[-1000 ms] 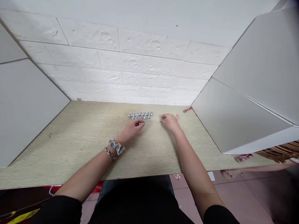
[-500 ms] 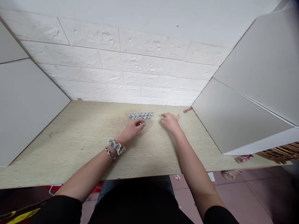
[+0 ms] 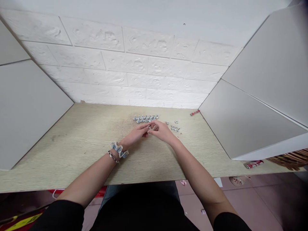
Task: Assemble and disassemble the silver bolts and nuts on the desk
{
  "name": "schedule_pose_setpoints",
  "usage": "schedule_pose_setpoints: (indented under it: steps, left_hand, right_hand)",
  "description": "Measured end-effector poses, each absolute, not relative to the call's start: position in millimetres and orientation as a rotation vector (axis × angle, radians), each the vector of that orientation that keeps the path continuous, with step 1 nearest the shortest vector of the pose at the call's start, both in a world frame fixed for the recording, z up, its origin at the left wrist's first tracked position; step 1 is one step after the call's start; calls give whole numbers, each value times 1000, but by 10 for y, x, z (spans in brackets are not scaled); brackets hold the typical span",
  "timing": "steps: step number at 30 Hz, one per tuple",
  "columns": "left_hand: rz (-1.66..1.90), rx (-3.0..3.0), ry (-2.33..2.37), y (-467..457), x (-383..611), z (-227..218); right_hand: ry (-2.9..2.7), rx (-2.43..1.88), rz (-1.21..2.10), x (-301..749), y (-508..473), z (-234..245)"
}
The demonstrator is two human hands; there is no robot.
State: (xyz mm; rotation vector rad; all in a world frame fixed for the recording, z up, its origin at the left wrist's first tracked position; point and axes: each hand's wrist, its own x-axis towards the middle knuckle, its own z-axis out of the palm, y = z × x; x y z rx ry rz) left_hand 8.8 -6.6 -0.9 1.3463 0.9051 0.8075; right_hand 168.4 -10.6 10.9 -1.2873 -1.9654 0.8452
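Note:
My left hand (image 3: 136, 133) and my right hand (image 3: 161, 131) meet fingertip to fingertip over the middle of the wooden table (image 3: 79, 144). Between the pinched fingers is a small silver metal part, a bolt by its look; which hand grips it I cannot make out fully. Just beyond the hands stands a tight group of several silver bolts (image 3: 145, 118), heads down. To the right of my right hand lie a few loose small silver pieces (image 3: 175, 128). A blue scrunchie and a chain bracelet circle my left wrist (image 3: 117, 151).
A red pen-like object (image 3: 194, 112) lies at the table's back right corner. Grey panels (image 3: 29, 106) wall the table left and right, a white brick wall behind. Another red item (image 3: 254, 164) and a wicker basket (image 3: 288, 158) sit low at the right.
My right hand has moved left from the loose pieces to meet my left hand, uncovering the small parts on the table. My left hand stayed nearly in place.

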Motion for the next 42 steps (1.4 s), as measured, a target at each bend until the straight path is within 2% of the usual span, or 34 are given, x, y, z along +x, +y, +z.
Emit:
schedule_pose_setpoints:
  steps: [4,11,16,26,35,42]
  left_hand:
    - [796,1435,910,-108,79,21]
    - [811,1606,911,-133,67,28]
    - [872,1555,980,-137,63,-23]
    - [923,1156,691,-84,87,-48]
    - [927,949,555,-63,54,1]
    - [943,874,693,-68,52,82]
  right_hand:
    - [-1898,-1305,905,1674,-114,108]
    - [-2010,-1256,787,1622,-129,118]
    - [-1971,-1257,839,1608,-141,144]
    - [-1918,-1248,852,1614,-158,164]
    - [-1586,-1063,1182,1598,-96,56]
    - [-1421,-1228,856,1965,121,112]
